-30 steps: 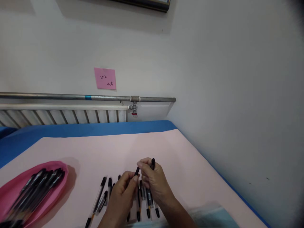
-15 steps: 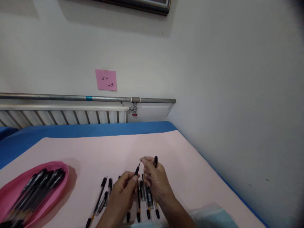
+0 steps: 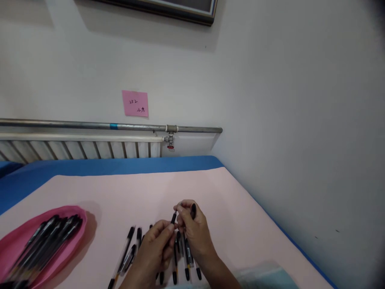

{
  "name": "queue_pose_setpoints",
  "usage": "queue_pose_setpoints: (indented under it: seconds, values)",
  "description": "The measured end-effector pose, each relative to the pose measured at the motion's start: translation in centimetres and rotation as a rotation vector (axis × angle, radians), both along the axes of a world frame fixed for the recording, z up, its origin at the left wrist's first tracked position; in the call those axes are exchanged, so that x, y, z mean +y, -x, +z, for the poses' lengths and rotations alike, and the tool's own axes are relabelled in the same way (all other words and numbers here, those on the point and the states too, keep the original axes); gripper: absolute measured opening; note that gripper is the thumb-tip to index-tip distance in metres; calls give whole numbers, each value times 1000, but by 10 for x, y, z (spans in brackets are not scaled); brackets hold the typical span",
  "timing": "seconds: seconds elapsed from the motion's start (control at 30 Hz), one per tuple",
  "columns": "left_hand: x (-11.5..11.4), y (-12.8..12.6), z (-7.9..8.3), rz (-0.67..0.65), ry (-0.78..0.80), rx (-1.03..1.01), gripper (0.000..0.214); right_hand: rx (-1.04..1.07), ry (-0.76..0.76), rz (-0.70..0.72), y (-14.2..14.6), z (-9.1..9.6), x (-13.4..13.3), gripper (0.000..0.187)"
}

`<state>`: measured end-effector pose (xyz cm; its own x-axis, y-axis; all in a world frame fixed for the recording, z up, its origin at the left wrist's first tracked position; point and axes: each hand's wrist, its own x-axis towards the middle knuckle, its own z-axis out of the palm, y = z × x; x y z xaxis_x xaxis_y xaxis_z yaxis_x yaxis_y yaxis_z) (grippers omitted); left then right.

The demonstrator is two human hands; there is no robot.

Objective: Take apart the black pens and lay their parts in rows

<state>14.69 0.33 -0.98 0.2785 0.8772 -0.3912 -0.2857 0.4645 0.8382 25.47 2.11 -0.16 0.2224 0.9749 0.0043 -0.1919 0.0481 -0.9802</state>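
Note:
My left hand (image 3: pixel 156 245) is closed on a pen (image 3: pixel 173 218), its black grip and tip slanting up to the right. At that tip, the thumb and forefinger of my right hand (image 3: pixel 195 233) are pinched together; a small pale bit shows there, too small to make out. A black pen cap (image 3: pixel 193 210) sticks up from the same hand, tucked among the fingers. Below both hands lie several pens with black ends, one of them a black pen (image 3: pixel 175 261), along with loose clear-and-black caps (image 3: pixel 129 259). My hands partly cover them.
A pink tray (image 3: pixel 80 237) at the left holds a bundle of black pens (image 3: pixel 49 245). Pale pink sheeting (image 3: pixel 126 196) covers the blue table (image 3: pixel 135 164). Bluish translucent material (image 3: pixel 264 277) lies at the front edge. A wall (image 3: pixel 300 140) stands close on the right, with a radiator (image 3: pixel 75 148) behind.
My right hand has moved slightly left and closer to my left hand, its fingertips now over the pen's tip. The cap tucked in it has shifted left with it.

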Motion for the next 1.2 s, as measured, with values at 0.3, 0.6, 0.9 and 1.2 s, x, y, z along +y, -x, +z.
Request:
queue_pose_setpoints:
  seconds: [0.3, 0.6, 0.9, 1.2]
  values:
    - [-2, -1, -1, -70, 28, -40, 41, 62, -36, -56, -3, -7, 8, 16]
    - [-17, 4, -8, -212, 74, 140, 44, 118, -92, -351, -86, 0, 50, 20]
    - [-19, -23, -9, 10, -115, 415, 33, -32, 103, -157, -142, -17, 18, 13]
    - [20, -106, 7, -289, -370, 944, 16, -370, 71, -98, -151, -29, 23, 6]
